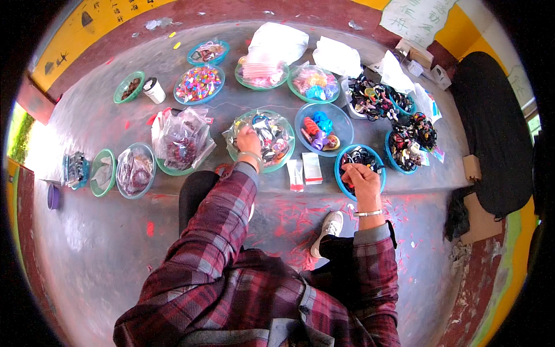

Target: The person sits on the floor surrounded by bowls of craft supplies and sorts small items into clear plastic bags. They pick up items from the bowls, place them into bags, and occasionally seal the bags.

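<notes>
My left hand (249,143) reaches into a green bowl (284,162) that holds a clear plastic bag and dark hair accessories, its fingers curled on the bag's edge. A pale bangle sits on that wrist. My right hand (359,176) rests over a blue bowl (340,168) of black hair ties, fingers pinched on one small black tie. Both sleeves are red plaid, and the right wrist carries a thin bracelet. Between the two bowls lie two small flat packets (304,171).
Several more bowls of colourful beads, clips and bagged items spread across the grey ledge: a blue bowl (346,118) with orange and blue clips, a bead bowl (199,83), bagged goods (182,139). A paper cup (154,90) stands far left. My white shoe (327,231) rests below.
</notes>
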### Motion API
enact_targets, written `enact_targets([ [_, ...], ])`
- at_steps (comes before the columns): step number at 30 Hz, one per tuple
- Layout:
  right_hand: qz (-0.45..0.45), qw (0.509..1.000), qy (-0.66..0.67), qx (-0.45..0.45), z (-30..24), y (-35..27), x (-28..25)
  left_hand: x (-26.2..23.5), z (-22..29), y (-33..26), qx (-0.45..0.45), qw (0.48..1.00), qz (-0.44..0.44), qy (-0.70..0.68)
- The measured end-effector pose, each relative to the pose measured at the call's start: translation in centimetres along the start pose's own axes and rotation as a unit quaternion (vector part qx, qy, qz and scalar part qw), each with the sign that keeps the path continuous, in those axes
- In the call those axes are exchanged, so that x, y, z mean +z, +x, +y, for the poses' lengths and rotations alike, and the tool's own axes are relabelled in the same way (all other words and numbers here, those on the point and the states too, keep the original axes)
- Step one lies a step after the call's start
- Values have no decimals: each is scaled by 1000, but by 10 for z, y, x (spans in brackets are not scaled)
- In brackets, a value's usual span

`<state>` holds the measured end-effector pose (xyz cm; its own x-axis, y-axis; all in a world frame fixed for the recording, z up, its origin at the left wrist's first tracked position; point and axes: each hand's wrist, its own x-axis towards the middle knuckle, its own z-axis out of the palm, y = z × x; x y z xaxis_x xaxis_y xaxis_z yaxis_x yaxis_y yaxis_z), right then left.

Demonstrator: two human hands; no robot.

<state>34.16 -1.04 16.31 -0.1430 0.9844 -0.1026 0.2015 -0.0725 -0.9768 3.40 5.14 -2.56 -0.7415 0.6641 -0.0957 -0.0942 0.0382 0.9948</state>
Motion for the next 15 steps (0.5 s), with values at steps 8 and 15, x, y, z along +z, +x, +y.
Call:
enact_targets([
  [8,-2,1000,-4,-5,-9,-5,0,10,31,-32,182,974,20,135],
  [15,7,999,31,-37,-14,-16,4,11,-45,-138,149,921,-198,300],
])
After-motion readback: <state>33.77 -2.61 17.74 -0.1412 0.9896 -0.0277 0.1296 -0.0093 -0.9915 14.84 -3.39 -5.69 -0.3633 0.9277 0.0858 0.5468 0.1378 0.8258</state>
